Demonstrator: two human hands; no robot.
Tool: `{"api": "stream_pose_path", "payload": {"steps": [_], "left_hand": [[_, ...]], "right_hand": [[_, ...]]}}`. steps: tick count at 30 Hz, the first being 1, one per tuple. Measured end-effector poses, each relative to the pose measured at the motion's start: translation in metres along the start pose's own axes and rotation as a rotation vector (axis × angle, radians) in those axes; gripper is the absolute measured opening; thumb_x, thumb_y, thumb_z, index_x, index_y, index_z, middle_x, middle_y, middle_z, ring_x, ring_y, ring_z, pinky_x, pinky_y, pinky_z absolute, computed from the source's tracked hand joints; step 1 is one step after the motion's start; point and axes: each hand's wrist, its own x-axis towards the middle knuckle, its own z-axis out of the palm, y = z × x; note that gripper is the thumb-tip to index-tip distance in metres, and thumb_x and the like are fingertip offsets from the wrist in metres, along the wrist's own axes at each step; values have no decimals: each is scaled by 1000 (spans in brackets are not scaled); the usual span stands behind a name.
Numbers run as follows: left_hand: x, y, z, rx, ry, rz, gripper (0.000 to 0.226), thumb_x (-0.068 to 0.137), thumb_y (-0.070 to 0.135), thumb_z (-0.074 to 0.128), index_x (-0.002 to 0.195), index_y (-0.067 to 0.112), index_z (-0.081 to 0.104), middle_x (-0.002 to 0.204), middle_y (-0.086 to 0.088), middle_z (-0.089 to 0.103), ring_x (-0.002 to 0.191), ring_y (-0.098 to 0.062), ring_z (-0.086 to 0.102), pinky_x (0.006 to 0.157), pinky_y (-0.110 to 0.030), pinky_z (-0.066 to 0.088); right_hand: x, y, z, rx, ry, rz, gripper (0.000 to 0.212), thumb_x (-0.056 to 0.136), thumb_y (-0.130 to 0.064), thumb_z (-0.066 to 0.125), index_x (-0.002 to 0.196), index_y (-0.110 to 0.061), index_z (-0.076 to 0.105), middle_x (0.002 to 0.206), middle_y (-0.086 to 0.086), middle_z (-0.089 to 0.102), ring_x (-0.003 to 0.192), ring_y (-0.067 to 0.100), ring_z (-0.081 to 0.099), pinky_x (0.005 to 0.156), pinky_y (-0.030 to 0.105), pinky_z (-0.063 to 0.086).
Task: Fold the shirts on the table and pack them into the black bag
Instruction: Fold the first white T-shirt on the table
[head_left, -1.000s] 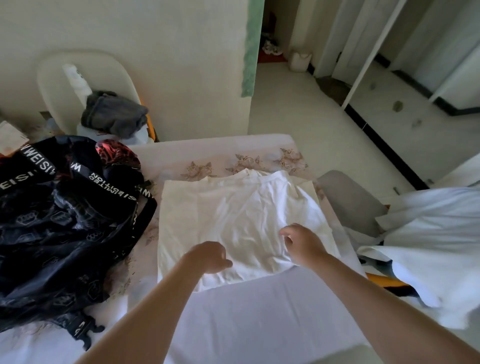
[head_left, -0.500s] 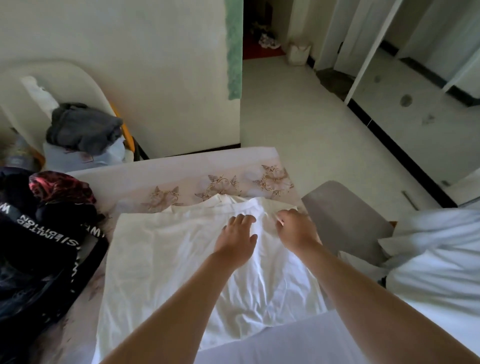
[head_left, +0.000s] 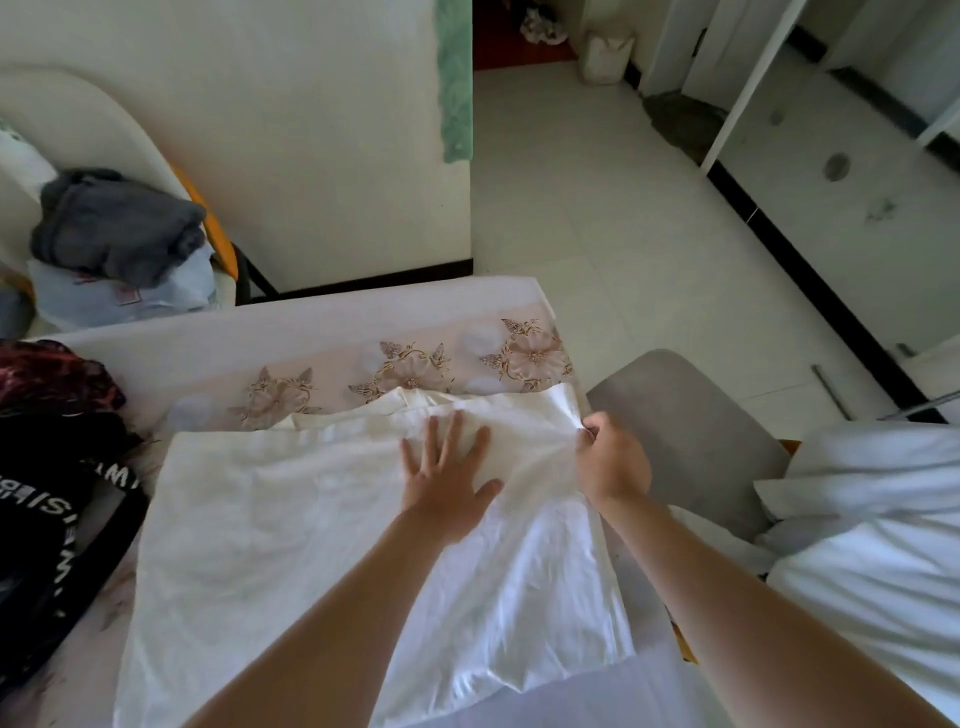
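White shirt (head_left: 322, 525) on table (head_left: 311, 322), left hand (head_left: 447, 480) flat with fingers spread, right hand (head_left: 613, 462) fingers pinching its edge

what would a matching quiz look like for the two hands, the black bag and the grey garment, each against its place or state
Things
1 left hand
2 right hand
3 black bag
4 grey garment

Places or states
a at the table's left edge
b pinches the white shirt's far right edge
c heaped on the cream chair beyond the table
d flat on the white shirt, fingers spread

Pairs: 1-d; 2-b; 3-a; 4-c
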Motion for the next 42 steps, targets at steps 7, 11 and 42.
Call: {"api": "stream_pose_path", "payload": {"steps": [7,11,42], "left_hand": [[-19,18,14,-52,410,120,54,94,37,50,143,15,46,158,-14,28,147,-35,25,117,-59,21],[-63,29,54,-137,404,367,50,91,39,50,134,14,55,149,-10,44,139,-33,39,115,-50,28],[-54,20,-67,437,352,635,27,75,20,67,101,15,64,99,-1,59,96,-24,56,52,-30,36]], "right_hand": [[-50,22,1,-182,289,-535,45,81,-5,62,125,-11,57,117,11,58,102,34,56,83,43,44],[-107,60,24,-287,54,-718,49,97,-21,44,145,-11,48,155,10,40,142,27,38,108,45,36],[-152,-16,-49,92,-470,-222,48,84,-25,52,131,-35,50,98,-9,63,88,15,62,70,28,49]]}}
